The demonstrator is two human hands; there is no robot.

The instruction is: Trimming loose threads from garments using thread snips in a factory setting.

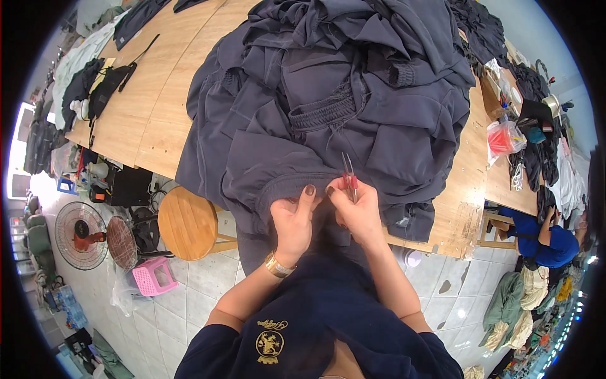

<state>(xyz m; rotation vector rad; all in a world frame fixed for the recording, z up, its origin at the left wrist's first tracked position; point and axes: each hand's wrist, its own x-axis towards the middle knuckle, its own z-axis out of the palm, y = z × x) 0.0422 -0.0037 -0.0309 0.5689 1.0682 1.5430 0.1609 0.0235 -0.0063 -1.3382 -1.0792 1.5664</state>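
A heap of dark grey garments (416,120) covers the front of the wooden table. My left hand (292,226) holds the gathered edge of a dark grey garment (278,161) between thumb and fingers. Just right of it, my right hand (362,213) is closed around a pair of thread snips (350,179) with red on the grip. Their metal blades point away from me, over the cloth, and look slightly parted. The fingertips of my right hand are close to the same edge; whether they pinch it I cannot tell. An elastic waistband (323,114) with loose threads lies just beyond.
The wooden table (158,120) extends left and right of the heap. A round wooden stool (187,222), a pink plastic stool (154,276) and a fan (82,235) stand at left. At right are a clear bag with red contents (505,138) and another person in blue (548,240).
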